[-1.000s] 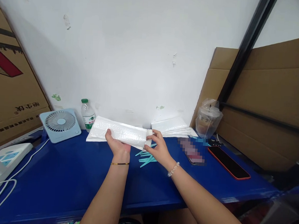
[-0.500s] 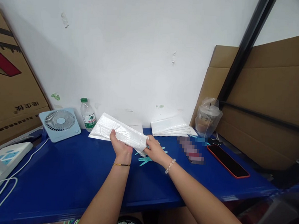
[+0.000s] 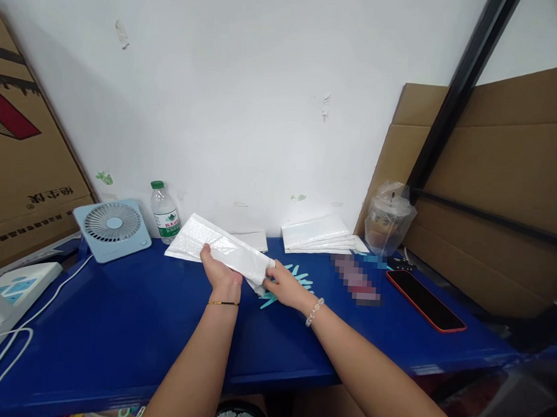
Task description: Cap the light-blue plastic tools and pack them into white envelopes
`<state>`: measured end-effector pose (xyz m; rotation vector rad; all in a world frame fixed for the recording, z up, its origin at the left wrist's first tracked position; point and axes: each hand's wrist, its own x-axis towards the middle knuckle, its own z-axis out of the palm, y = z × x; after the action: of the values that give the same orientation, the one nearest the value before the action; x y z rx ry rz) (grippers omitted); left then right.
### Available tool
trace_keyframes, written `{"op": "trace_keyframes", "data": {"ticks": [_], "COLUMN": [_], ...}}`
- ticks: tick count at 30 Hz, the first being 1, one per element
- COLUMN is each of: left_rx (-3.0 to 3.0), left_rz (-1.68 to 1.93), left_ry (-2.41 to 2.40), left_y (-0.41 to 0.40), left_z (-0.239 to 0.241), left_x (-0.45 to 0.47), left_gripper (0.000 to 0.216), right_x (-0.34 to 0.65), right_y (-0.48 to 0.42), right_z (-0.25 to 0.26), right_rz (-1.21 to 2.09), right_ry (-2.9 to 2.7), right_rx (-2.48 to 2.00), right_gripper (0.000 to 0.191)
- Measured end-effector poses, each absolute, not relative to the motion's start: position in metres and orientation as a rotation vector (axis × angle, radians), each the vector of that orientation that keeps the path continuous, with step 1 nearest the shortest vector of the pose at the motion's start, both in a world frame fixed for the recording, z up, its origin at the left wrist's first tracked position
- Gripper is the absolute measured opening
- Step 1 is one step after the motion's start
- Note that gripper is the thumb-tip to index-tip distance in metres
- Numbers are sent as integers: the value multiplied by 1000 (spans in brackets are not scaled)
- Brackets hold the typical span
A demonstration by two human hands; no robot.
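A white padded bubble mailer [image 3: 229, 251] is held at a slant above the blue table, its narrow end toward the right. My left hand [image 3: 220, 274] supports it from below, thumb over the front face. At the right end, my right hand [image 3: 286, 286] is closed at the mailer's mouth, with its fingertips partly hidden there. Whether anything is inside the mailer cannot be seen. Under and beside my right hand lie several thin teal pieces [image 3: 302, 278], spread on the table. Behind, against the wall, a stack of white mailers [image 3: 315, 233] lies fanned out.
On the left are a light-blue fan [image 3: 113, 230], a green-capped water bottle [image 3: 164, 213] and a power strip [image 3: 33, 285] with white cables. To the right lie a red-edged phone [image 3: 426, 300] and a bagged drink cup [image 3: 387, 221]. Cardboard [image 3: 508, 159] stands at both sides.
My left hand and the mailer have shifted slightly left and down. My right hand has moved little, still at the mailer's mouth, with its fingers more curled; more teal pieces show.
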<state>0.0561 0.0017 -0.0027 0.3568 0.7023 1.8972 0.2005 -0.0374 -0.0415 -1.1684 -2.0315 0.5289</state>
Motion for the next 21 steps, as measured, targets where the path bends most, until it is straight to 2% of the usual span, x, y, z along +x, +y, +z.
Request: {"op": "trace_keyframes", "data": {"ticks": [6,11,14,16,20,21], "left_rx": [215,95,53,81,233,322], "left_rz": [2166,2107,2055,2040,2102,2173], "left_ry": [847,1092,1156,1204,1415,1456], "left_y": [21,24,20,13,-16,-25], "left_z": [-7,-21,-27,-30,-35,-34], "left_x": [14,-18,-29,-35,-46,-46], "left_gripper": [39,28,40,54,76,78], "right_x": [239,260,266,270,282,283], "right_y": [-29,-29,-34,-37,-34,-32], "right_z": [-26,-32,-35,-35,-36,-38], "right_rz": [363,37,96,212,479,539], "right_ry": [-2205,-2396,-2408,-2383,-2406,-2427], "right_rx": [-1239,-1335,-1304,-1264,-1249,-1253], "right_gripper": [17,15,20,33,94,103]}}
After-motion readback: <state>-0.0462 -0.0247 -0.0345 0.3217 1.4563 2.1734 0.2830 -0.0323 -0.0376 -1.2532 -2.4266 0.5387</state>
